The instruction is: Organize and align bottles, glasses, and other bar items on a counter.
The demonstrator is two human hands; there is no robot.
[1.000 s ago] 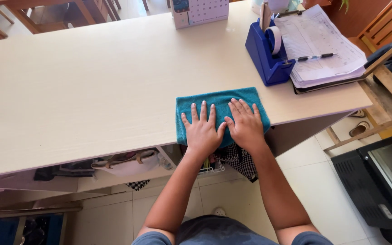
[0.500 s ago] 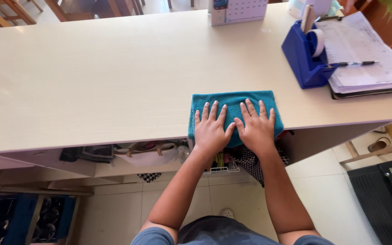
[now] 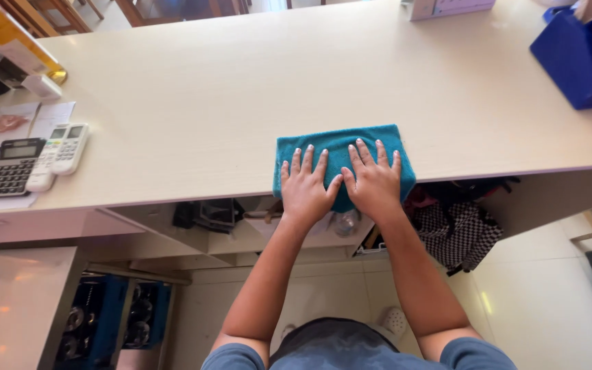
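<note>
A folded teal cloth is lying flat on the pale desk, right at its near edge and slightly overhanging it. Both hands are pressing down on the cloth side by side, thumbs almost touching. The left hand is covering the cloth's near-left part, its fingers spread and laid out flat, released rather than grasping. The right hand is sitting on the cloth's near-right part, its fingers likewise fanned out flat and gripping nothing. The far strip of the cloth is showing bare beyond the fingertips.

Far to the left of the cloth, near the desk's left end, a white remote control is lying beside a dark calculator, both resting on sheets of paper. Far to the right of the cloth and farther back, a blue desk organiser is standing at the frame's edge. Behind the cloth, at the desk's far edge, the bottom of a small white box-like stand is showing. Below the cloth, under the desk's overhang, a black-and-white checked bag is hanging or leaning to the right of the person's forearms, above a light tiled floor.
</note>
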